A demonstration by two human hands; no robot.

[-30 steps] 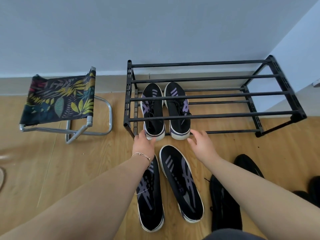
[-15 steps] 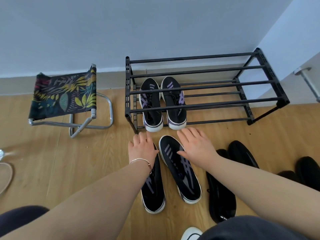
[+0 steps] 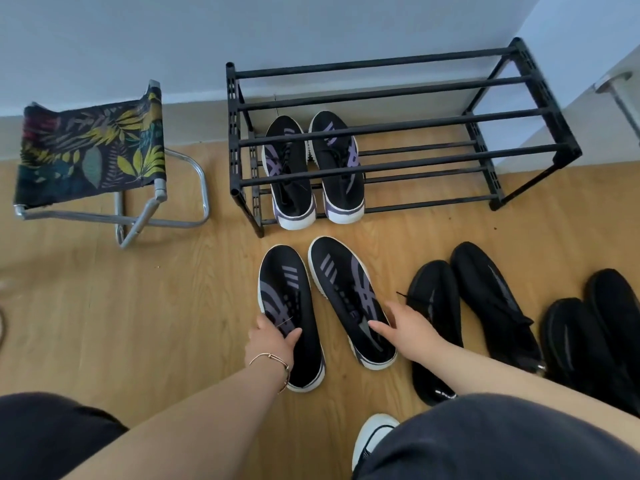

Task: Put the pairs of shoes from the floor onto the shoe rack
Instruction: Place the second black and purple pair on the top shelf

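A black shoe rack [image 3: 398, 124] stands against the wall. One black-and-purple pair [image 3: 341, 174] sits on its lower level at the left. A second black-and-purple pair lies on the floor in front of it. My left hand [image 3: 272, 337] grips the left shoe [image 3: 287, 289] at its outer edge, thumb across the top. My right hand [image 3: 405, 329] holds the right shoe [image 3: 343, 282] near its opening, thumb on top, fingers down its right side. Both shoes rest on the floor.
Two all-black pairs [image 3: 491, 296] [image 3: 568, 341] lie on the wooden floor to the right. A folding stool [image 3: 93, 150] with a leaf-print seat stands left of the rack. A white shoe [image 3: 374, 434] shows near my knee. A metal handle [image 3: 620, 95] juts at the right wall.
Both hands have drawn back from the pair on the rack and come down onto the second pair on the floor, closing on one shoe each.
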